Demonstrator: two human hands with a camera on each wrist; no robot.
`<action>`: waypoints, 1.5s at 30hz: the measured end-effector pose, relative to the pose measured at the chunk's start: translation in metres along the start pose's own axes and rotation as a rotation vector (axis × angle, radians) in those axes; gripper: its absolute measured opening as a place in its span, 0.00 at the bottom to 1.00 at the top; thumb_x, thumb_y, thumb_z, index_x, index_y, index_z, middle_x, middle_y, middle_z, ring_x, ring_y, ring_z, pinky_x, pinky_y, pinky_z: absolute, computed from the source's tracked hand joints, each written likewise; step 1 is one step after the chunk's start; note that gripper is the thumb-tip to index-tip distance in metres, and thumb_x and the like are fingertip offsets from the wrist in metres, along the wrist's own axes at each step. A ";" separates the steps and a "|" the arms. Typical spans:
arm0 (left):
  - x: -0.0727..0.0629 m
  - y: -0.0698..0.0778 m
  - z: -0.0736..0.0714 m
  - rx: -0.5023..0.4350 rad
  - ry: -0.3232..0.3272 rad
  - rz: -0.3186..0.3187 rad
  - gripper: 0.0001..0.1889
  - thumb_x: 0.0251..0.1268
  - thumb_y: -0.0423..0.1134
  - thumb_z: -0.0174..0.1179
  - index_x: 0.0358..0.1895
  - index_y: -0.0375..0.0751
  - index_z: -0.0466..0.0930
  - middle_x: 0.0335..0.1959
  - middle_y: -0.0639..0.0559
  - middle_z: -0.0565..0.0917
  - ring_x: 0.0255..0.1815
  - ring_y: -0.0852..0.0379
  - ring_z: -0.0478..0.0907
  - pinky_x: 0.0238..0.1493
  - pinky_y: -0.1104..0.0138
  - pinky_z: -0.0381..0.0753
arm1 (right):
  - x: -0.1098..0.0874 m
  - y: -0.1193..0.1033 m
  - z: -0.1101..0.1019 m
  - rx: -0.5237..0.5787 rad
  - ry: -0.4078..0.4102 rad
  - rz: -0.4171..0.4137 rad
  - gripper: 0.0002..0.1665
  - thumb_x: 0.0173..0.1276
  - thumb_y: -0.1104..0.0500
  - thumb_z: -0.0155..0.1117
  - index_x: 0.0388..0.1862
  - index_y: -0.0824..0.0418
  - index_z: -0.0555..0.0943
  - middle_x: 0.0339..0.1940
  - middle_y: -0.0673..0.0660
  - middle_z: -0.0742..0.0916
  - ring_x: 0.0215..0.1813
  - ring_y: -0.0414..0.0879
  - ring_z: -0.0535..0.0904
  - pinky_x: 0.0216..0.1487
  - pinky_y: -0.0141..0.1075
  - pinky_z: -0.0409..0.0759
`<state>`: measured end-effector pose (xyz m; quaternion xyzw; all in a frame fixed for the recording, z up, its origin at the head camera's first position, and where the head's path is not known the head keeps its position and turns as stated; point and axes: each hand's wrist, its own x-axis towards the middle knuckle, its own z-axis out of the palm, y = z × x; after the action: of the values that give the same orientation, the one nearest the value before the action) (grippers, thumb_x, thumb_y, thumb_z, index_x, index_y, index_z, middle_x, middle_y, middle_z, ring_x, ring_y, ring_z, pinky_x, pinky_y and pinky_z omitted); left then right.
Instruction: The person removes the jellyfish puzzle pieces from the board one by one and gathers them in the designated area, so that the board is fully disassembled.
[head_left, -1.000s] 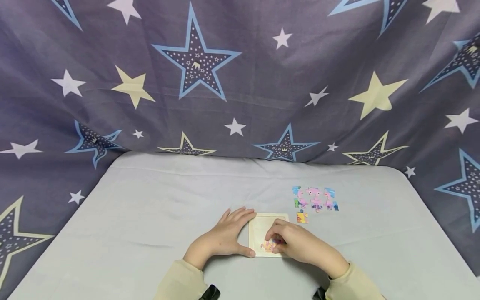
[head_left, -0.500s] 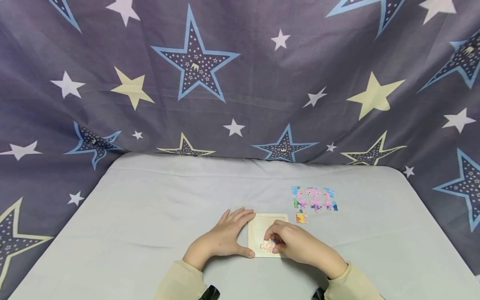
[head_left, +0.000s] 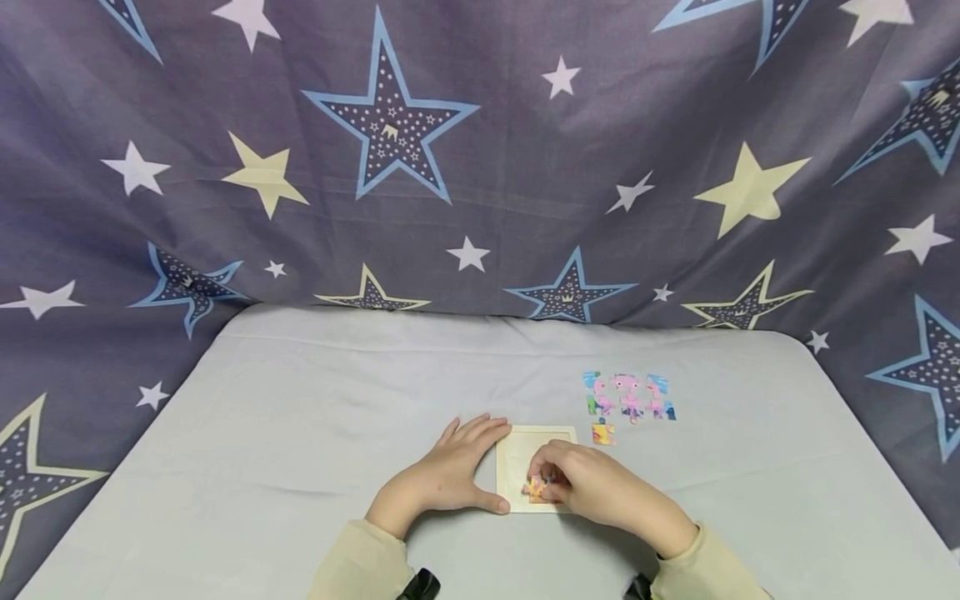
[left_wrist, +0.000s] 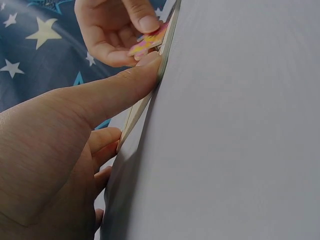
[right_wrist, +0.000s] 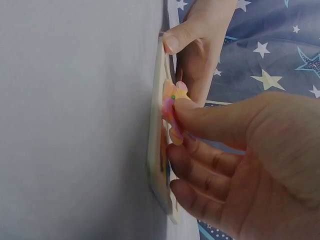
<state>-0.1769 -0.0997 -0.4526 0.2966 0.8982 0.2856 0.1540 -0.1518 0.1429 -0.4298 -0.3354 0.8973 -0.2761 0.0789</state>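
Note:
A shallow wooden puzzle tray [head_left: 517,450] lies on the cloth-covered table. My left hand [head_left: 442,477] spreads along its left side, the thumb at the near corner and the fingertips at the far corner. In the left wrist view that thumb presses the tray's edge with its fingers straight beside it. My right hand [head_left: 592,487] pinches a pink and yellow jigsaw piece [right_wrist: 172,107] between thumb and fingers, tilted close over the tray's near part. Under the right fingers, more orange and blue print [right_wrist: 163,150] shows inside the tray, partly hidden by the hand.
Beyond the tray to the right lie several pink and blue jigsaw pieces [head_left: 632,396] in a row. A yellow piece [head_left: 603,433] sits just below them. A star-patterned curtain [head_left: 480,167] stands behind the grey table cloth [head_left: 337,375].
The jigsaw piece in my right hand has tilted and shifted slightly, showing more of its orange print. My left hand stays in the same place on the tray.

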 end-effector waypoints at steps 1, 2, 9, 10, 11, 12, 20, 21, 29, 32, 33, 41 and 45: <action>0.000 0.000 0.000 0.001 0.000 0.002 0.54 0.47 0.59 0.74 0.76 0.43 0.59 0.78 0.50 0.58 0.80 0.48 0.45 0.78 0.48 0.33 | 0.000 0.000 -0.001 0.002 0.004 0.002 0.13 0.62 0.68 0.70 0.38 0.52 0.79 0.28 0.40 0.77 0.30 0.32 0.70 0.30 0.29 0.74; 0.000 0.000 0.000 0.002 -0.001 0.000 0.53 0.47 0.59 0.74 0.77 0.44 0.59 0.78 0.51 0.58 0.80 0.48 0.45 0.78 0.48 0.32 | 0.000 -0.001 -0.001 0.007 0.006 0.006 0.12 0.63 0.67 0.70 0.38 0.52 0.79 0.28 0.40 0.77 0.29 0.32 0.70 0.30 0.28 0.73; 0.001 0.000 -0.001 0.001 -0.004 -0.004 0.54 0.47 0.60 0.74 0.77 0.44 0.59 0.78 0.51 0.58 0.80 0.48 0.44 0.78 0.48 0.32 | 0.001 0.000 -0.008 0.078 -0.009 0.039 0.08 0.69 0.66 0.64 0.39 0.51 0.80 0.26 0.39 0.79 0.26 0.31 0.71 0.28 0.28 0.74; 0.001 0.000 -0.001 -0.001 -0.004 -0.005 0.54 0.47 0.60 0.74 0.77 0.44 0.59 0.78 0.51 0.57 0.80 0.48 0.44 0.78 0.48 0.32 | 0.001 0.000 -0.010 0.081 -0.007 0.044 0.08 0.69 0.65 0.64 0.40 0.51 0.81 0.26 0.39 0.79 0.26 0.31 0.71 0.28 0.29 0.74; 0.001 0.000 -0.001 -0.001 -0.005 -0.006 0.54 0.47 0.60 0.74 0.77 0.44 0.58 0.78 0.51 0.57 0.80 0.48 0.44 0.78 0.48 0.32 | 0.001 0.001 -0.012 0.084 -0.004 0.049 0.08 0.69 0.65 0.64 0.41 0.52 0.81 0.27 0.39 0.79 0.26 0.31 0.71 0.28 0.29 0.75; 0.002 -0.001 -0.001 0.000 -0.005 -0.007 0.54 0.47 0.60 0.74 0.77 0.44 0.58 0.78 0.51 0.57 0.80 0.48 0.44 0.78 0.48 0.32 | 0.001 0.002 -0.015 0.082 0.002 0.051 0.08 0.69 0.65 0.64 0.42 0.52 0.81 0.28 0.39 0.80 0.26 0.31 0.71 0.29 0.29 0.75; 0.001 -0.002 0.000 -0.002 -0.005 -0.014 0.54 0.47 0.60 0.75 0.77 0.44 0.59 0.78 0.51 0.57 0.80 0.49 0.44 0.78 0.48 0.31 | -0.006 0.018 -0.034 0.042 0.077 0.104 0.09 0.68 0.66 0.65 0.45 0.55 0.82 0.29 0.41 0.80 0.29 0.33 0.72 0.31 0.31 0.76; 0.001 -0.002 0.000 -0.003 -0.004 -0.015 0.54 0.46 0.60 0.75 0.77 0.44 0.59 0.78 0.52 0.57 0.80 0.49 0.44 0.78 0.48 0.31 | -0.007 0.020 -0.036 0.042 0.085 0.116 0.10 0.68 0.66 0.65 0.46 0.56 0.82 0.29 0.41 0.80 0.29 0.34 0.72 0.31 0.31 0.76; 0.001 0.000 0.000 -0.006 -0.001 -0.013 0.54 0.46 0.60 0.75 0.76 0.44 0.59 0.78 0.51 0.58 0.80 0.49 0.45 0.78 0.49 0.31 | -0.014 0.037 -0.050 0.048 0.142 0.167 0.10 0.67 0.68 0.65 0.46 0.58 0.83 0.28 0.43 0.81 0.30 0.36 0.74 0.31 0.32 0.77; 0.001 -0.001 0.000 -0.001 0.001 -0.008 0.54 0.46 0.60 0.75 0.76 0.44 0.59 0.78 0.52 0.58 0.80 0.49 0.45 0.78 0.48 0.31 | -0.017 0.043 -0.055 0.055 0.153 0.179 0.11 0.67 0.69 0.64 0.47 0.60 0.83 0.28 0.44 0.80 0.31 0.37 0.74 0.31 0.32 0.77; 0.001 -0.001 0.001 0.001 0.001 -0.008 0.54 0.46 0.60 0.75 0.77 0.44 0.59 0.78 0.52 0.58 0.80 0.49 0.45 0.78 0.49 0.31 | -0.017 0.045 -0.056 0.057 0.156 0.186 0.12 0.67 0.69 0.64 0.48 0.60 0.83 0.28 0.44 0.80 0.30 0.37 0.74 0.31 0.32 0.77; 0.001 -0.001 0.000 0.001 0.000 -0.007 0.54 0.46 0.60 0.75 0.76 0.44 0.59 0.78 0.52 0.58 0.80 0.50 0.45 0.78 0.49 0.32 | -0.024 0.066 -0.065 0.003 0.183 0.201 0.11 0.66 0.68 0.66 0.46 0.60 0.84 0.28 0.44 0.80 0.30 0.37 0.73 0.30 0.33 0.75; 0.001 -0.001 0.000 0.004 -0.001 -0.008 0.54 0.46 0.60 0.75 0.76 0.44 0.59 0.78 0.52 0.58 0.80 0.50 0.45 0.78 0.49 0.32 | -0.030 0.075 -0.071 -0.010 0.192 0.237 0.10 0.67 0.66 0.67 0.46 0.61 0.85 0.29 0.45 0.82 0.30 0.39 0.73 0.30 0.33 0.75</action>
<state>-0.1777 -0.0996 -0.4530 0.2936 0.8997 0.2832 0.1552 -0.1943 0.2403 -0.4132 -0.1998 0.9353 -0.2912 0.0233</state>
